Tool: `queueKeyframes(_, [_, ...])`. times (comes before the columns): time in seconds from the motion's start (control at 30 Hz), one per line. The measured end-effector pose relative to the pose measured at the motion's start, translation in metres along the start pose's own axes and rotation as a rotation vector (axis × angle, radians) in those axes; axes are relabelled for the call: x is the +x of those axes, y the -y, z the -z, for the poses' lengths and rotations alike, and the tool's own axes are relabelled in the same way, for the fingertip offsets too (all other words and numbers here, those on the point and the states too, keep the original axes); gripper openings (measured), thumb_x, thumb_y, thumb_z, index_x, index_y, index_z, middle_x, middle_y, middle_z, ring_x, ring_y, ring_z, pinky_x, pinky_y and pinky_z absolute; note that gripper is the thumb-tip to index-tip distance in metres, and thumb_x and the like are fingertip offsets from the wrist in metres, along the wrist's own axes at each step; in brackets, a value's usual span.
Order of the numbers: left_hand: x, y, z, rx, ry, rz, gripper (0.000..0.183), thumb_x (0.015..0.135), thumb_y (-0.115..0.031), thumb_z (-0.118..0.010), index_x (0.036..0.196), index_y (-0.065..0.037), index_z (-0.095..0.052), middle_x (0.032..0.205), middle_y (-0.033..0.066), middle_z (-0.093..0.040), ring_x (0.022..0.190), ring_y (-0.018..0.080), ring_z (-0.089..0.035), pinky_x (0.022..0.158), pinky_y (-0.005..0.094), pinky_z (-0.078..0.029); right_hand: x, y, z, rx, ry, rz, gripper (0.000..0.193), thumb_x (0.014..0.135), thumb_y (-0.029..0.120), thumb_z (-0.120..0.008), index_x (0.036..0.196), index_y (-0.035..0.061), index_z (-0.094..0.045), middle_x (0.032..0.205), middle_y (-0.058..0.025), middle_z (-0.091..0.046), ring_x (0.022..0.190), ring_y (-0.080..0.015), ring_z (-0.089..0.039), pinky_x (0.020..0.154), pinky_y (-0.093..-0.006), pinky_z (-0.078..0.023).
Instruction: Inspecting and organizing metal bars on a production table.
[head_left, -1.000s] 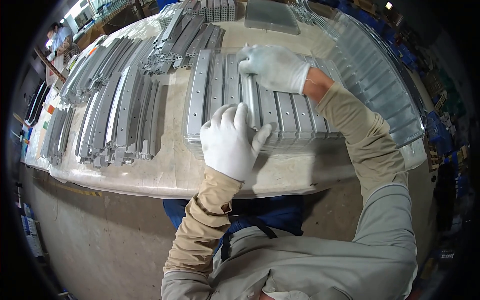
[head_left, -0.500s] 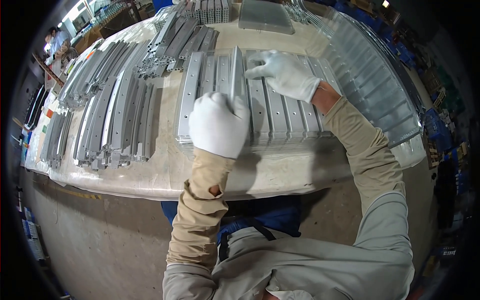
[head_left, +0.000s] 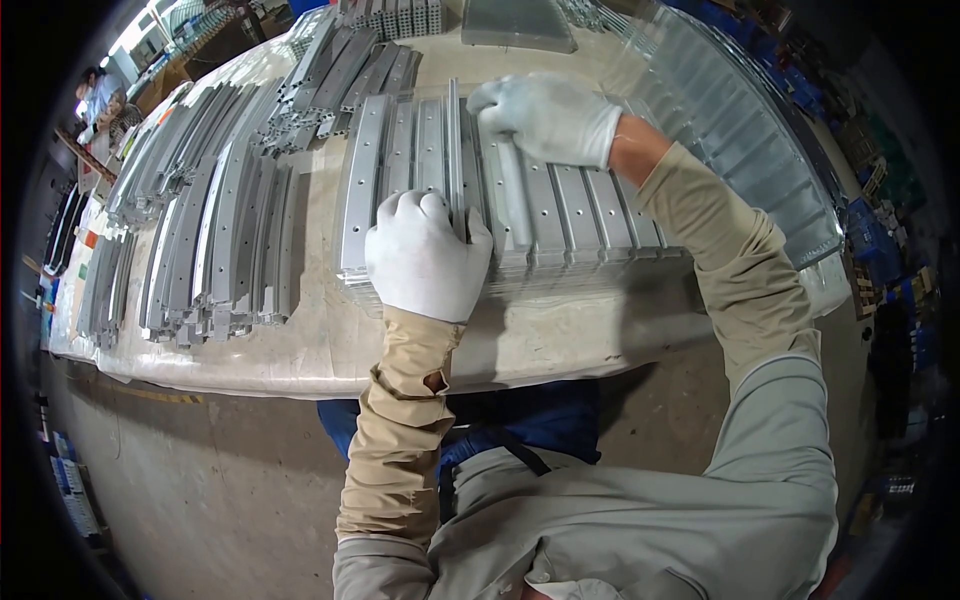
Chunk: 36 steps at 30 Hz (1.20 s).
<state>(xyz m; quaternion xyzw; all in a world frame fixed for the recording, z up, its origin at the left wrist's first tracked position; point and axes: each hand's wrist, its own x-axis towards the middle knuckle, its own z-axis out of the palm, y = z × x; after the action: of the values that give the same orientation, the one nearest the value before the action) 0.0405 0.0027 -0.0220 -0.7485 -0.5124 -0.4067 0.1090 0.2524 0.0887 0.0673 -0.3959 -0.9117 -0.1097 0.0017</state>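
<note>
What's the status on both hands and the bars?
Left hand gripping a metal bar on edge. Right hand at a paler bar, grip unclear. Both partly cover the bar row.

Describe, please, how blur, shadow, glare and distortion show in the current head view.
Head view: the right hand and bar below it look smeared, probably by motion; the left hand is crisper. Same view: shadow darkens the table before the clear trays; an upper-left patch glares white; the table's front edge bows; corners go black.
</note>
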Motion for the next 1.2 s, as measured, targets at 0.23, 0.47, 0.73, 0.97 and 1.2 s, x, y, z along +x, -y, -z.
queueKeyframes(0.23, [0.0,-0.001,-0.002,-0.01,-0.042,-0.018,0.026,0.08,-0.027,-0.074,0.077,-0.003,-0.065,0.088,0.0137,-0.067,0.093,0.0349,-0.065,0.074,0.0471,-0.054,-0.041,-0.026,-0.027,0.199,-0.198,-0.256,0.023,0.097,0.019,-0.06,0.111,0.0085,-0.074,0.118,-0.0103,-0.072,0.108,-0.0303,-0.068,0.098,-0.0399,-0.053])
queueKeyframes(0.47, [0.0,-0.003,0.002,0.0,0.03,0.018,0.025,0.079,-0.026,-0.074,0.078,-0.003,-0.066,0.089,0.0138,-0.067,0.094,0.0342,-0.065,0.074,0.0465,-0.054,-0.025,0.021,-0.008,0.5,-0.067,-0.537,0.043,0.1,0.028,-0.059,0.13,-0.0015,-0.065,0.115,-0.0172,-0.074,0.106,-0.0284,-0.071,0.096,-0.0378,-0.055])
queueKeyframes(0.73, [0.0,0.0,0.001,-0.042,0.003,-0.004,0.025,0.079,-0.028,-0.075,0.078,-0.004,-0.066,0.089,0.0133,-0.068,0.093,0.0326,-0.066,0.074,0.0463,-0.054,0.01,0.026,-0.024,0.268,-0.042,-0.574,0.066,0.09,0.04,-0.065,0.138,-0.006,-0.058,0.107,-0.0274,-0.074,0.099,-0.0373,-0.074,0.091,-0.0438,-0.057])
queueKeyframes(0.97, [-0.001,0.002,0.005,-0.059,0.015,0.015,0.026,0.082,-0.029,-0.074,0.079,-0.004,-0.067,0.092,0.0138,-0.069,0.096,0.0325,-0.067,0.073,0.0463,-0.055,-0.005,0.026,-0.026,1.047,-0.158,-0.811,0.064,0.086,0.023,-0.065,0.142,-0.0068,-0.054,0.098,-0.0218,-0.075,0.087,-0.0319,-0.073,0.084,-0.0421,-0.058])
queueKeyframes(1.2, [-0.003,-0.002,-0.001,-0.075,0.0,-0.029,0.026,0.082,-0.028,-0.075,0.082,-0.004,-0.066,0.095,0.0142,-0.069,0.099,0.0337,-0.067,0.077,0.0462,-0.055,-0.005,0.024,-0.044,0.789,-0.181,-0.693,0.057,0.089,0.027,-0.066,0.138,-0.002,-0.058,0.114,-0.019,-0.07,0.08,-0.0267,-0.072,0.076,-0.0379,-0.057])
